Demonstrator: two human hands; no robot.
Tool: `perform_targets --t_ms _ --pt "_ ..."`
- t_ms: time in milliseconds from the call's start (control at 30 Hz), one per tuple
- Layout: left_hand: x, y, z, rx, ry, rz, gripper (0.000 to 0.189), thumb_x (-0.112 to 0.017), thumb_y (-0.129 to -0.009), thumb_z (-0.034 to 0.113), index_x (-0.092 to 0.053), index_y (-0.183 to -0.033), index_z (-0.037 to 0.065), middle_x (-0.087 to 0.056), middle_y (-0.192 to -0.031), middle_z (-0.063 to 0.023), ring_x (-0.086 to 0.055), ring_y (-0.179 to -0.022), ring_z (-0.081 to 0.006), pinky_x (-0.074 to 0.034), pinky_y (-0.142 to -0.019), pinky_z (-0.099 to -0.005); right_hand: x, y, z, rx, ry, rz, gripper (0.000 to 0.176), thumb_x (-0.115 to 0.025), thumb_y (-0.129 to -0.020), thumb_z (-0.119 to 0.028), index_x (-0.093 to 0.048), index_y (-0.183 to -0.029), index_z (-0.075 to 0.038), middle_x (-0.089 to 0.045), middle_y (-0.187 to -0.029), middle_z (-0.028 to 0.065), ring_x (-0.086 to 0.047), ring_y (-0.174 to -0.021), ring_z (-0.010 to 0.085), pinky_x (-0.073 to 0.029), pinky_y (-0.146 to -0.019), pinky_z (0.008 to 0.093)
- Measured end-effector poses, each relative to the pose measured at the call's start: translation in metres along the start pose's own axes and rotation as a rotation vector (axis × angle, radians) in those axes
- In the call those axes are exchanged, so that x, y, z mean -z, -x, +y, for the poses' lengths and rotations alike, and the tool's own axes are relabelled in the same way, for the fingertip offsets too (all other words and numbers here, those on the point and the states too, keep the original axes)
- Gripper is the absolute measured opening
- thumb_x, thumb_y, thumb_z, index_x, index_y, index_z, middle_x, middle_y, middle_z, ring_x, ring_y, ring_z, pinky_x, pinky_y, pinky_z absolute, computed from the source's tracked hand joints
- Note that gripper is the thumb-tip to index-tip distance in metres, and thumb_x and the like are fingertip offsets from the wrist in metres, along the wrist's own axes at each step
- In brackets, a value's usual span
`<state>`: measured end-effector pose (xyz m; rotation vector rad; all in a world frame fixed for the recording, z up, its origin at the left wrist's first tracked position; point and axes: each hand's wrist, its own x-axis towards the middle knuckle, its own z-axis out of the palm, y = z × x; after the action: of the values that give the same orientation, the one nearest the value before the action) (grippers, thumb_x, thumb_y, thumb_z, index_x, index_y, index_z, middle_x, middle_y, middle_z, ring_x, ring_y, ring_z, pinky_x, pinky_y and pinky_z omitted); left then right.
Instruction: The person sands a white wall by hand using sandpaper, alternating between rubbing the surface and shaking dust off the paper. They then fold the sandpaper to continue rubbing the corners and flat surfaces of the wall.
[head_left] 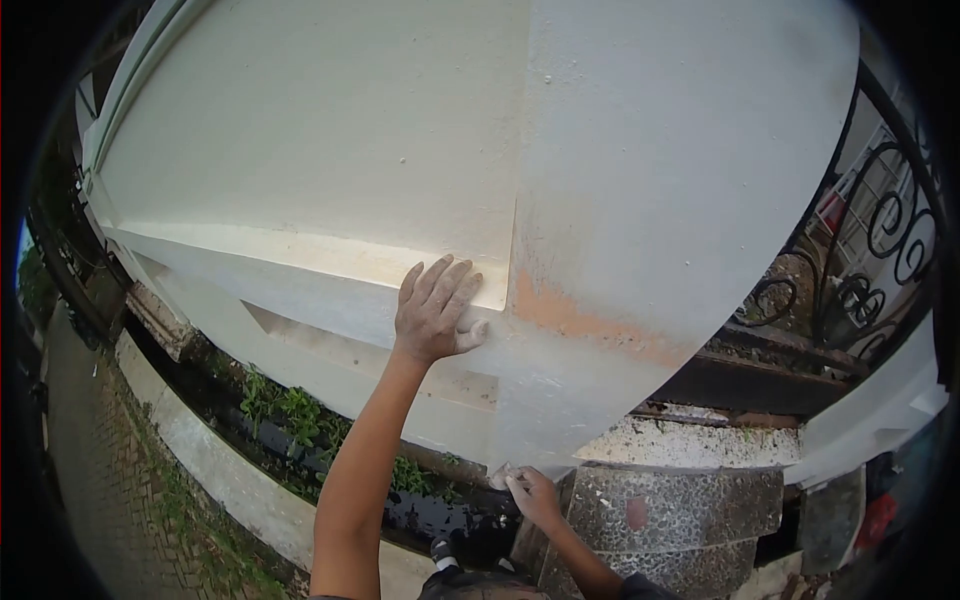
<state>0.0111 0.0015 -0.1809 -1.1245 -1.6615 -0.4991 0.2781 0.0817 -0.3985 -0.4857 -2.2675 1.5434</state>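
Note:
My left hand (435, 315) lies on the ledge of a pale painted wall (640, 150), fingers stretched out and dusted with white. Its thumb is coated whitish and points toward the inner corner of the recessed panel (330, 120). Close to the thumb, an orange-brown patch (580, 322) shows on the wall face. Lower down, my right hand (535, 497) is closed near the wall's bottom edge. Its fingers pinch a small greyish-white piece (503, 476) whose kind I cannot make out.
Below the wall runs a drainage ditch (440, 515) with dark water and green plants (295, 410). A concrete kerb (230, 460) borders it beside a brick-paved path (120, 490). At right are a black scrolled iron gate (850, 280) and a speckled slab (690, 505).

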Motion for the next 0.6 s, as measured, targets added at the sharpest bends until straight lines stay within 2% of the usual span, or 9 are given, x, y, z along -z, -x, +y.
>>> perform_targets --t_ms 33,133,167,267,367,400,467,500,600 --pt "-0.001 0.003 0.001 0.016 0.044 -0.028 0.05 -0.052 -0.079 0.046 -0.059 -0.114 0.012 -0.054 -0.125 -0.0085 -0.046 -0.122 -0.0279 -0.027 -0.103 -0.0476 -0.003 0.005 0.013 0.014 -0.026 0.02 0.02 -0.063 -0.082 -0.017 -0.062 -0.092 0.0 -0.064 -0.084 0.0188 -0.065 -0.076 0.0313 -0.048 -0.067 0.0345" --pt "0.002 0.008 0.015 0.141 0.037 -0.042 0.055 -0.054 -0.077 0.042 -0.052 -0.123 0.011 -0.044 -0.135 -0.0117 -0.036 -0.128 -0.0324 -0.023 -0.105 -0.053 0.005 0.031 0.004 -0.085 -0.149 0.068 0.02 -0.065 -0.083 -0.016 -0.063 -0.093 0.001 -0.067 -0.083 0.0139 -0.067 -0.076 0.0197 -0.05 -0.068 0.0299" --pt "0.0 0.015 0.021 0.208 0.076 -0.102 0.061 -0.056 -0.079 0.037 -0.043 -0.133 0.009 -0.031 -0.145 -0.0152 -0.025 -0.134 -0.0378 -0.015 -0.106 -0.0586 0.011 0.036 0.001 -0.117 -0.072 0.044 0.016 -0.062 -0.086 -0.013 -0.064 -0.094 0.001 -0.068 -0.084 0.0079 -0.065 -0.077 0.0124 -0.051 -0.07 0.0273" --pt "-0.012 0.041 0.045 0.348 0.088 -0.017 0.068 -0.06 -0.08 0.033 -0.036 -0.138 0.006 -0.022 -0.15 -0.0174 -0.018 -0.137 -0.042 -0.012 -0.107 -0.0604 0.016 0.041 -0.021 -0.218 -0.493 0.075 0.014 -0.059 -0.088 -0.009 -0.064 -0.095 0.001 -0.067 -0.087 0.0056 -0.065 -0.079 0.0134 -0.051 -0.072 0.0257" --pt "0.01 0.065 0.077 0.391 0.212 -0.196 0.07 -0.06 -0.083 0.034 -0.034 -0.139 0.001 -0.015 -0.151 -0.0211 -0.015 -0.138 -0.0406 -0.016 -0.108 -0.0566 0.027 0.037 -0.06 -0.296 -0.749 0.097 0.015 -0.055 -0.09 -0.004 -0.061 -0.102 0.001 -0.066 -0.093 0.0052 -0.063 -0.084 0.0129 -0.05 -0.077 0.0249" --pt "0.017 0.083 0.089 0.472 0.377 -0.259 0.066 -0.059 -0.084 0.032 -0.035 -0.137 0.0 -0.018 -0.15 -0.0219 -0.018 -0.138 -0.0399 -0.019 -0.108 -0.0544 0.032 0.037 -0.079 -0.325 -0.853 0.105 0.016 -0.054 -0.09 -0.003 -0.059 -0.104 0.001 -0.065 -0.095 0.0058 -0.063 -0.085 0.0127 -0.05 -0.078 0.0249" --pt "0.035 0.122 0.105 0.647 0.695 -0.377 0.059 -0.057 -0.087 0.028 -0.039 -0.135 -0.001 -0.025 -0.147 -0.0234 -0.024 -0.136 -0.0386 -0.024 -0.108 -0.0501 0.037 0.036 -0.097 -0.256 -0.832 0.099 0.014 -0.052 -0.091 -0.002 -0.057 -0.104 0.0 -0.065 -0.096 0.007 -0.064 -0.085 0.0135 -0.052 -0.076 0.0276" --pt "0.038 0.147 0.112 0.833 0.84 -0.43 0.05 -0.05 -0.092 0.03 -0.045 -0.13 -0.003 -0.042 -0.138 -0.0223 -0.042 -0.127 -0.0345 -0.031 -0.105 -0.0452 0.038 0.039 -0.107 -0.255 -0.849 0.095 0.014 -0.052 -0.091 -0.003 -0.057 -0.103 0.0 -0.065 -0.097 0.0077 -0.064 -0.085 0.0143 -0.053 -0.076 0.0284" --pt "0.082 0.181 0.132 1.454 1.429 -0.582 0.051 -0.043 -0.095 0.036 -0.049 -0.125 -0.004 -0.056 -0.124 -0.0185 -0.054 -0.114 -0.0295 -0.037 -0.1 -0.0421 0.035 0.045 -0.12 -0.232 -0.894 0.094 0.013 -0.053 -0.091 -0.004 -0.056 -0.103 -0.002 -0.065 -0.098 0.0091 -0.064 -0.087 0.0168 -0.054 -0.075 0.0316"
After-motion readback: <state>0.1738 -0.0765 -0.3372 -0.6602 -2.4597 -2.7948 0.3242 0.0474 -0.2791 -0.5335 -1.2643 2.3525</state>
